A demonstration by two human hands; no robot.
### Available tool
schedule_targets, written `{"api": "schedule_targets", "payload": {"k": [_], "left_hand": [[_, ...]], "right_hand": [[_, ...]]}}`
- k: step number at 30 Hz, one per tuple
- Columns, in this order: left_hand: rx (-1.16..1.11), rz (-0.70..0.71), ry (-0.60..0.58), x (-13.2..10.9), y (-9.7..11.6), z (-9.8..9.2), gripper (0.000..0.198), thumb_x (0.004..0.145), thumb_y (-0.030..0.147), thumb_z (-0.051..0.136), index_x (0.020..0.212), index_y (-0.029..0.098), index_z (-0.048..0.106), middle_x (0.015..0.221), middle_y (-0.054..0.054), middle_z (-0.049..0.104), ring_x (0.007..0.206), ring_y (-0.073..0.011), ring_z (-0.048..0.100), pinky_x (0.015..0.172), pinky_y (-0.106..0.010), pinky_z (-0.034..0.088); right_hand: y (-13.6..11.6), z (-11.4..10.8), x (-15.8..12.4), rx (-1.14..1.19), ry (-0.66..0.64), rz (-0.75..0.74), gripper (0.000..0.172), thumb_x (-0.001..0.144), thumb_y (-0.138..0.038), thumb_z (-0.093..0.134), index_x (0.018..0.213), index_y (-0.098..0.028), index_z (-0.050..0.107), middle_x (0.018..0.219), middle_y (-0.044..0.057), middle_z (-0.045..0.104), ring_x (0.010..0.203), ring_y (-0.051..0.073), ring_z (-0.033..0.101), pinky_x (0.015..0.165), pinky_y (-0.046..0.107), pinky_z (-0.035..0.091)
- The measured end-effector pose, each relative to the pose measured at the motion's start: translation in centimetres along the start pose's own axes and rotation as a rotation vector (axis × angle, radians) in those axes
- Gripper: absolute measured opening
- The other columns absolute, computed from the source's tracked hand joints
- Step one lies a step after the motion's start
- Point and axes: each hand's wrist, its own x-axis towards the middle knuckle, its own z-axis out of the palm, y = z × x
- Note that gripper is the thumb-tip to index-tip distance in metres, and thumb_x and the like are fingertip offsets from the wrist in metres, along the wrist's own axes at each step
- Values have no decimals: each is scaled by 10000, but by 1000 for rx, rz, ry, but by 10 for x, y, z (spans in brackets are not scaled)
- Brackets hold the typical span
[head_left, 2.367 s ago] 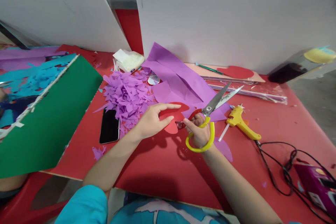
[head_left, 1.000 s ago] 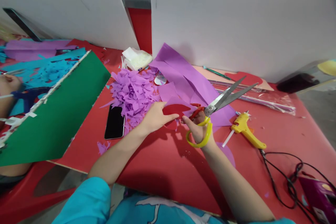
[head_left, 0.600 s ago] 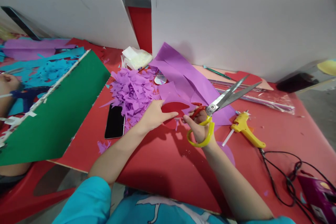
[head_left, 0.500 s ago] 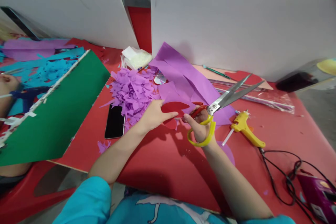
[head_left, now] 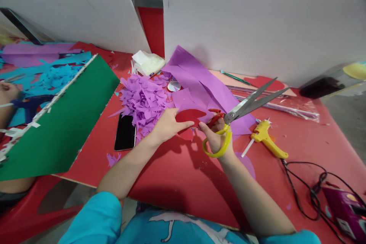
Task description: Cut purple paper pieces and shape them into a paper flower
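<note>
My left hand [head_left: 168,125] pinches a round red paper piece [head_left: 190,115] by its left side, thumb lying across the front. Scissors [head_left: 233,116] with one yellow and one red handle hang on my right hand [head_left: 215,135], their blades parted and pointing away to the upper right. The right thumb and fingertips meet at the right edge of the red paper; exactly what they press there is hard to make out. A heap of cut purple paper pieces [head_left: 144,99] lies just beyond my left hand. Purple paper sheets [head_left: 206,80] spread behind both hands.
A black phone [head_left: 125,132] lies left of my forearm. To the right are a yellow glue gun [head_left: 265,139] and its looped black cord [head_left: 313,188]. A green board [head_left: 74,122] leans at left, near another person's hand [head_left: 8,90]. White panels [head_left: 257,19] stand behind.
My right hand and the scissors have shifted slightly, with the blades tilting a little. The left hand keeps its grip on the red paper.
</note>
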Motion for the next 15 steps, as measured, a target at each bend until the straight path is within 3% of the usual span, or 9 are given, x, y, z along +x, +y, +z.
{"api": "schedule_targets", "payload": {"k": [15], "left_hand": [[13, 1, -6, 0, 2, 0, 298, 625, 262, 726, 519, 182, 459, 500, 42, 490, 598, -145, 569, 553, -242, 418]], "right_hand": [[-2, -1, -1, -64, 1, 60, 288, 627, -352, 661, 810, -208, 492, 656, -7, 619, 626, 199, 650, 647, 351, 543]]}}
